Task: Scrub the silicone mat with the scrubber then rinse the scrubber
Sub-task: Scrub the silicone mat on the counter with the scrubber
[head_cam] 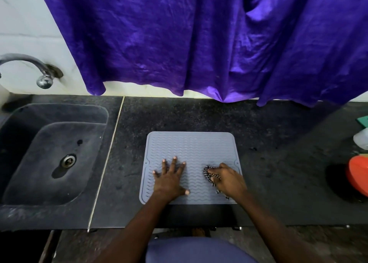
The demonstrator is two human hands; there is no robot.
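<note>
Head view: the grey silicone mat (192,155), likely thin, floppy and slippery, is pinned to the dark surface (199,115) right of the sink (53,153) by the flat, open left hand (170,178); the right hand (229,178) is closed on the soft scrubber (209,174), pressed to the mat's right part

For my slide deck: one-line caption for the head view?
Left hand steadies silicone mat; right hand presses scrubber onto it.

Left hand (171,180) flat on mat (191,145) (grey, ribbed); right hand (229,178) presses scrubber (208,173).
</note>
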